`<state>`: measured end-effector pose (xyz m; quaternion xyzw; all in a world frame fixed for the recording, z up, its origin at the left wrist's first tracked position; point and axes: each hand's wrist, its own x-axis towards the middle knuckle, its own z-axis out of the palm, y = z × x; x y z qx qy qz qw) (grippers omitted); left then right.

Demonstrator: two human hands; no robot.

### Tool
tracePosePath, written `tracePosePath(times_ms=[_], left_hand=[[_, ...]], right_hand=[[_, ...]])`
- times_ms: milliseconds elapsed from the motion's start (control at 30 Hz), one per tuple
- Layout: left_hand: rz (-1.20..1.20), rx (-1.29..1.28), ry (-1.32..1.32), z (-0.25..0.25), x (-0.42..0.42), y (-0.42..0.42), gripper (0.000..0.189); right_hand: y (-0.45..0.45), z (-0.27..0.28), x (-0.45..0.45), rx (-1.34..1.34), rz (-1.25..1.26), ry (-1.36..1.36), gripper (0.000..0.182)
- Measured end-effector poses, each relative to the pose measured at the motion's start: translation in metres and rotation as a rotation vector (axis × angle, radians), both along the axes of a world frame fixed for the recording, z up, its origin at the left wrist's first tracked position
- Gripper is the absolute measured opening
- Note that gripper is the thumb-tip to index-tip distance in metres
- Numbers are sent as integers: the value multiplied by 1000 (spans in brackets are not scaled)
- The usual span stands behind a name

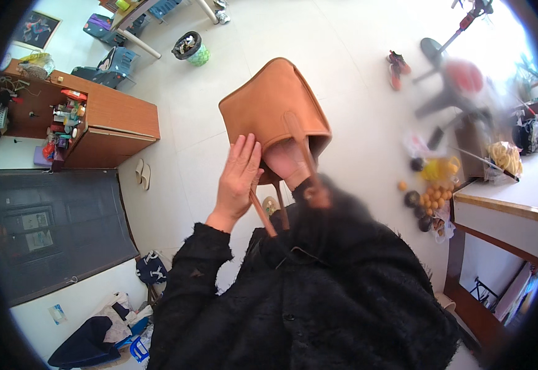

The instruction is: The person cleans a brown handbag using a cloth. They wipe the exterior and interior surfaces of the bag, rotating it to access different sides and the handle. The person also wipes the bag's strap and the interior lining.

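Observation:
A tan leather-look handbag (259,101) is held up before my chest, its mouth turned towards me. My left hand (237,180) lies along the left edge of the mouth, fingers straight and close together on the outside. From beneath that hand a tan handle (263,213) runs down towards my coat. My right hand (284,159) reaches in through the mouth; its fingers are hidden inside, so what they hold cannot be seen. The other handle (303,150) crosses over my right wrist, its lower end blurred near the dark sleeve.
Pale floor tiles (195,115) surround me. A wooden cabinet (121,111) and a lined waste bin (197,48) stand to the left. At right are sneakers (397,69), a blurred stool (461,78), oranges (435,196) and a counter (500,199). Slippers (143,175) lie near the dark door (65,231).

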<state>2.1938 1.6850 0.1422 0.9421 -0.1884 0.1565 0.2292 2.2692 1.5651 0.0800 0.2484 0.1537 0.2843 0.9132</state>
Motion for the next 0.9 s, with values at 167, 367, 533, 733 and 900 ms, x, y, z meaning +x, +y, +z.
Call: tracePosePath(times_ms=[167, 367, 533, 733, 900], left_hand=[[-18, -342, 27, 10, 4, -41, 38], [-70, -439, 136, 20, -17, -58, 42], [136, -667, 495, 17, -28, -38, 50], [17, -734, 780, 32, -51, -13, 53], [7, -790, 751, 39, -65, -10, 60]], right_hand=[[7, 1, -14, -819, 166, -185, 54], [1, -9, -48, -753, 273, -351, 54], [11, -8, -39, -732, 244, -366, 53], [-4, -5, -40, -742, 257, -315, 53], [-31, 0, -51, -732, 253, -274, 53]])
